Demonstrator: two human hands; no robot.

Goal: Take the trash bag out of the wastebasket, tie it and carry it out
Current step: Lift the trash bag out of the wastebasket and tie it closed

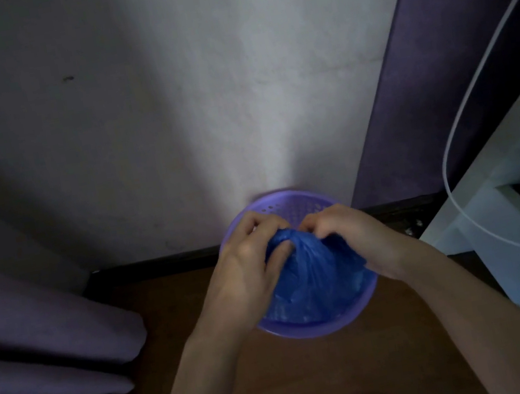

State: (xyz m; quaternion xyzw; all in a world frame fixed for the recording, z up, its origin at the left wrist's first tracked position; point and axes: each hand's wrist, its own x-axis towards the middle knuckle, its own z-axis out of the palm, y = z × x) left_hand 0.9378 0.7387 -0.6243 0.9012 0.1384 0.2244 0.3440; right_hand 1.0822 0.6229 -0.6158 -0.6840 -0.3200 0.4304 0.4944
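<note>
Head view, looking steeply down, close over wastebasket (309,325)

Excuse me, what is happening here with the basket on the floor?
A person is gathering the mouth of a blue plastic trash bag with both bare hands. The left hand and the right hand pinch the bunched top together. The bag still sits inside the round purple plastic wastebasket, which stands on the brown wooden floor by the wall. No finished knot is visible.

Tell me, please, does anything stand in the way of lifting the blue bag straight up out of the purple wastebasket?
Nothing visible does. Both the left hand and the right hand already grip the gathered top of the blue bag, which sits inside the wastebasket. The space directly above it is open, with only the wall behind.
</note>
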